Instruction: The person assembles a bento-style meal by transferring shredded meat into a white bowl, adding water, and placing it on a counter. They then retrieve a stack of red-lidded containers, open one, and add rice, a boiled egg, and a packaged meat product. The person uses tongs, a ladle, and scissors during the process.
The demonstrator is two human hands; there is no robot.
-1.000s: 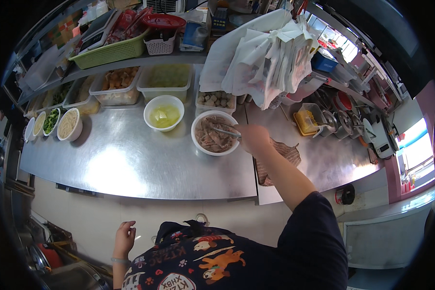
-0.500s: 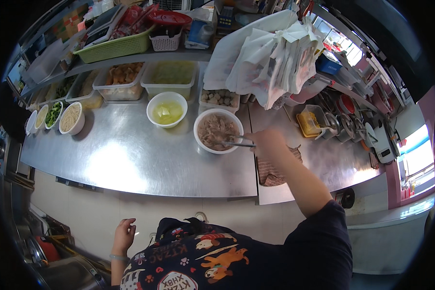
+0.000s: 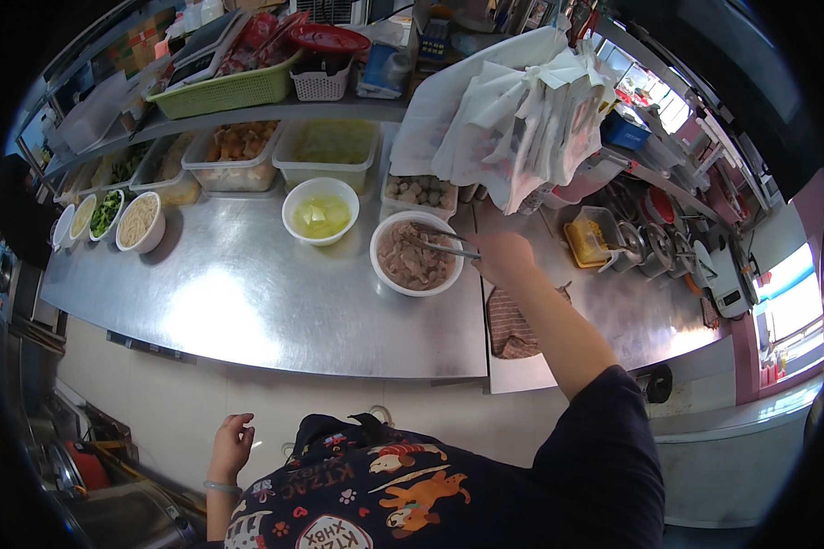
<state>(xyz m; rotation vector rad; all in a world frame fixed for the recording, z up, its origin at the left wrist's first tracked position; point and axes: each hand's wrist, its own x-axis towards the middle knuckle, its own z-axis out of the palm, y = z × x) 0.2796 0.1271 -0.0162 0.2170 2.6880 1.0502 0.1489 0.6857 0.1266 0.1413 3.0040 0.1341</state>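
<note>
My right hand (image 3: 504, 257) is closed around metal tongs (image 3: 447, 243), whose tips reach into a white round bowl (image 3: 377, 267) of sliced cooked meat (image 3: 416, 261). The tips rest among the slices toward the bowl's far side; whether they grip a piece I cannot tell. Left of it stands a second white bowl (image 3: 288, 220) with a clear yellowish liquid (image 3: 322, 216). Away from the counter, my left hand (image 3: 233, 441) hangs low beside my body, fingers loosely bent and nothing seen in it.
On the steel counter (image 3: 220, 311), a striped brown cloth (image 3: 513, 328) lies right of the meat. Small bowls, one of chopped greens (image 3: 106, 214), stand at the left. Food tubs (image 3: 325, 154) line the back. White plastic bags (image 3: 522, 119) hang low over the back right, near lidded pots (image 3: 655, 240).
The tongs have shifted from the bowl's near right to its far side, and my right hand has moved slightly up with them. My left hand has barely moved.
</note>
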